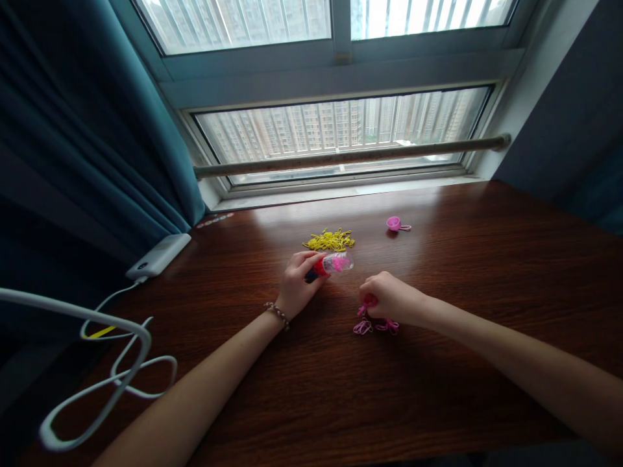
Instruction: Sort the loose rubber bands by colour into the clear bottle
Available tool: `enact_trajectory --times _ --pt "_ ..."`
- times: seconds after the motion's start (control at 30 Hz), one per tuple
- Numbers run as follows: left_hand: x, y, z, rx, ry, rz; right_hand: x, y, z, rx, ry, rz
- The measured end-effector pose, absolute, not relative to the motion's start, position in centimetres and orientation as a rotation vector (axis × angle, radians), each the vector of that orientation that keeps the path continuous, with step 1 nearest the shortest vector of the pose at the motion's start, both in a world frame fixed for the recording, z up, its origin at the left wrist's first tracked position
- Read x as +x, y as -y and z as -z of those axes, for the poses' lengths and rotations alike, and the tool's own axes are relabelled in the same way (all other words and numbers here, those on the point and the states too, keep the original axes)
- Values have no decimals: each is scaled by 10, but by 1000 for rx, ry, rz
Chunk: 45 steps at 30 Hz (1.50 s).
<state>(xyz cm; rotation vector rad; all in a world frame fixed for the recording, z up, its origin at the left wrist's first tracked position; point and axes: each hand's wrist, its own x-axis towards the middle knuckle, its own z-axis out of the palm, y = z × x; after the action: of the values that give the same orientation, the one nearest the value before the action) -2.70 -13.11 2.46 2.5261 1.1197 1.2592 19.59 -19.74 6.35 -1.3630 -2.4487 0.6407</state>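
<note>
My left hand [298, 282] is wrapped round a small clear bottle [337, 263] with a red and dark band. The bottle lies tilted on its side, its clear end toward the right, and pink pieces show inside. To its right, my right hand [389, 297] is closed low over the table, with pink paper clips [363, 310] showing at its fingertips. Below that hand lie more loose pink paper clips [363, 326]. A heap of yellow paper clips [331, 240] sits just beyond the bottle. Farther back on the right rests a small pink scoop [394, 224].
The dark wooden table [302, 402] reaches to the window sill. A white power bank [159, 255] with a looping white cable [97, 314] is at the left, beside a blue curtain [146, 149]. A metal rail [350, 157] crosses the window.
</note>
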Motion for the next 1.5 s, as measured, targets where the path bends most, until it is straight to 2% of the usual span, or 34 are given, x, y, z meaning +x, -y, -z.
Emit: enact_trajectory --times 0.2,0.37,0.47,0.67,0.73,0.97,1.07,1.17,1.33,1.4,1.5 --pt "-27 131 -24 2582 -1096 -1228 206 183 -75 -1419 1953 -810" --pt "-25 136 -27 2698 -1003 -1167 204 180 -75 -1385 1757 -871" --pt "-23 141 -28 2754 -950 -1133 200 184 -72 -1366 1750 -781" --pt "-22 145 -29 2808 -915 -1131 196 193 -70 -1348 1883 -335" --pt "-22 146 -29 2814 -915 -1125 197 193 -69 -1329 1893 -287" --pt "-22 144 -29 2736 -990 -1158 198 187 -76 -1213 1698 -875" --pt "-23 141 -28 2620 -1059 -1211 204 183 -86 -1152 1632 -996" --pt "-24 136 -26 2428 -1136 -1291 214 183 -97 -1345 1873 -846" --pt "-28 128 -20 2150 -1249 -1383 220 201 -110 -2055 2475 -432" --pt "-29 128 -19 2124 -1251 -1387 218 206 -111 -2111 2613 -446" --pt "-28 129 -20 2133 -1243 -1386 213 209 -107 -1969 2747 -641"
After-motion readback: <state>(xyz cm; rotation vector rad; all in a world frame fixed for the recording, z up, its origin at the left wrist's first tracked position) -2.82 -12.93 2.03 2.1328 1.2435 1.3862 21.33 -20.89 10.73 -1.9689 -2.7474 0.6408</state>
